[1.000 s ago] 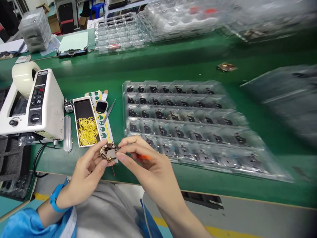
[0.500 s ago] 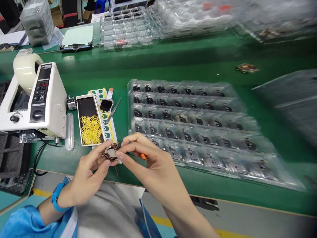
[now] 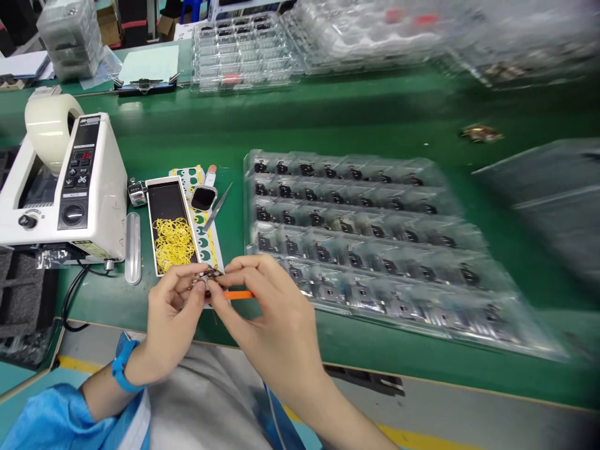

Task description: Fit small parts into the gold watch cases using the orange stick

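A small electronic assembly with thin wires is pinched between both hands near the table's front edge. My left hand is closed on its left side, thumb in front. My right hand grips its right side with thumb and fingertips, which hide much of it. An orange stick-like thing shows between my right thumb and fingers; whether it is held or lies beneath cannot be told. Just beyond my left hand is a white box with yellow rings in it.
A tape dispenser stands at left. Tweezers and a watch-like square device lie on a patterned sheet. A clear tray of small black parts fills the right. More clear trays stand at the back.
Both hands have tilted the assembly, and its pale flat face is now mostly covered. My right thumb has moved left over it. More of the orange thing shows.
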Demonstrator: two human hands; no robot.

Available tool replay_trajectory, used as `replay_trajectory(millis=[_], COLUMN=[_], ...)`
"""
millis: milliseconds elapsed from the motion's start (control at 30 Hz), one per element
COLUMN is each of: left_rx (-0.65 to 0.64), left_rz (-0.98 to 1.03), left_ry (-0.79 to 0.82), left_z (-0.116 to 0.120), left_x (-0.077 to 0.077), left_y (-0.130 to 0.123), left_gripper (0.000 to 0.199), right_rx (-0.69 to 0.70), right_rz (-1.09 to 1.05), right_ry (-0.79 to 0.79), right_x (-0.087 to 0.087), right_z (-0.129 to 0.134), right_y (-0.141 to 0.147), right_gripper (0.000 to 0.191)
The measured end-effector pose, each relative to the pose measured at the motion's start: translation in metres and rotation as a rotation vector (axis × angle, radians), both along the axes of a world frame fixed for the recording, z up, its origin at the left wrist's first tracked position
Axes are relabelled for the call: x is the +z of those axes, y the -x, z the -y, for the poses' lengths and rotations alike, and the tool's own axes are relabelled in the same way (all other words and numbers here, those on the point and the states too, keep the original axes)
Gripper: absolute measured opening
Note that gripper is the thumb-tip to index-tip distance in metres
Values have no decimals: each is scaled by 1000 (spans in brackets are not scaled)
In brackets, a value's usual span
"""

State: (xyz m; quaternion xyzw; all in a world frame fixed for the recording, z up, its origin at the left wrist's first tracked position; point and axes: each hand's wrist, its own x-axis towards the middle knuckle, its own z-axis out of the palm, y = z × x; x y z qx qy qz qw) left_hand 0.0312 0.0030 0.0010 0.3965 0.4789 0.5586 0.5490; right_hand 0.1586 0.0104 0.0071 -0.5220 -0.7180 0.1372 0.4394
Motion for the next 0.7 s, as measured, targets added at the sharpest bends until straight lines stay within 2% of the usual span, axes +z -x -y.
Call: replay_trajectory(millis=[100,200,300,400,467,533,600,700], left_rx=[23,29,21,-51,-107,-116,-58,16], left_rz=[57,90,91,58,-36,-148,-216,-178], left_ry=[17,33,44,65,64,47,31,59], left_z=[-1,0,0,-3,-6,-9,-11,-11], left_x=[0,-2,-6,-11,-12,-10,-6,1], left_y=[-2,-3,-3,0,5,10,14,17], left_gripper=[20,27,31,27,18,7,5,11], right_rx=[-41,99,185,193,208,213,160,54], right_rz=[9,-74,-133,-96,-27,28,51,89], right_ry=[-27,80,126,140,128,67,-65,-291], right_x=[-4,-4,-3,-2,-2,-1,0,3], right_z=[-1,-6,-11,-16,-19,-18,-10,11], right_y=[1,-1,-3,-4,-4,-4,-5,-12], right_gripper=[12,7,16,19,17,12,8,23])
